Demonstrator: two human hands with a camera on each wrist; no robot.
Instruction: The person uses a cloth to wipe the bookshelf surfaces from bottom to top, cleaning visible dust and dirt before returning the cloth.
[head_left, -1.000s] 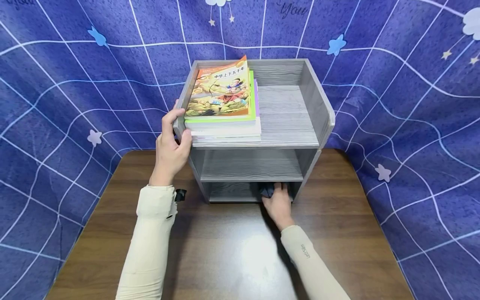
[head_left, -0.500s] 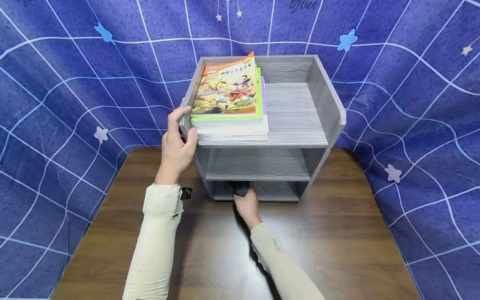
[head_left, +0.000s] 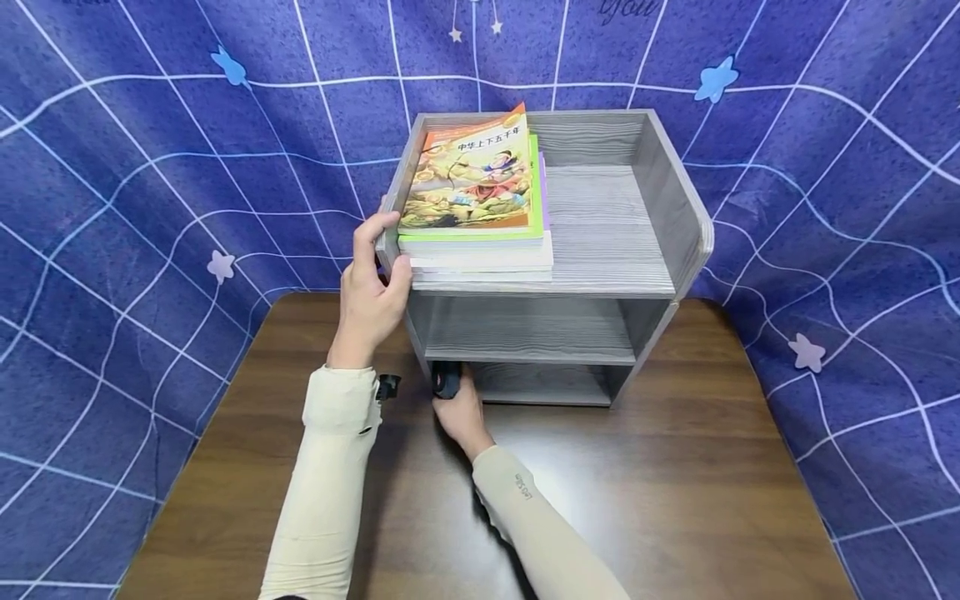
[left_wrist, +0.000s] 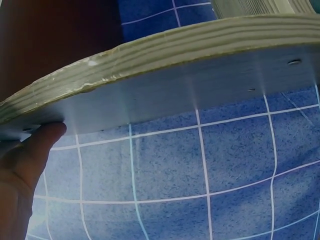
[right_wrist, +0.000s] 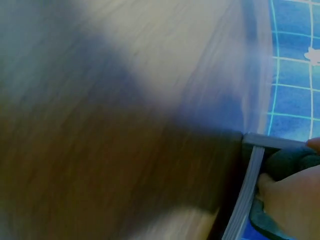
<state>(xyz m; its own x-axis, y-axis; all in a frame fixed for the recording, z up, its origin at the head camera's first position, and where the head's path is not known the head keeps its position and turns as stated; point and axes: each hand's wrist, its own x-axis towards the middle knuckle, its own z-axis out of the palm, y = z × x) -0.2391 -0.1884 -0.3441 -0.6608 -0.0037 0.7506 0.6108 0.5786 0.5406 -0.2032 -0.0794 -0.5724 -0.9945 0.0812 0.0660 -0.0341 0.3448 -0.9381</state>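
Observation:
A small grey wood-grain shelf unit (head_left: 525, 329) stands on the brown table. My left hand (head_left: 367, 304) grips the front of its upper left side panel, with the thumb towards the inner side. In the left wrist view, a finger (left_wrist: 47, 140) touches the panel's face. Low down, my right hand (head_left: 461, 412) reaches into the left end of the bottom compartment. It holds a dark, bunched cloth (right_wrist: 285, 162) against the inside by the side panel. The fingertips of that hand are mostly hidden under the middle shelf.
A stack of books (head_left: 476, 187) with a colourful top cover lies on the left of the top shelf. The wooden table (head_left: 667, 483) extends around the unit. Behind hangs a blue curtain (head_left: 300, 150) with white lines and stars.
My right hand has slid the cloth leftwards along the bottom compartment, from its right end to its left end. My left hand keeps its grip. The head view has shifted slightly.

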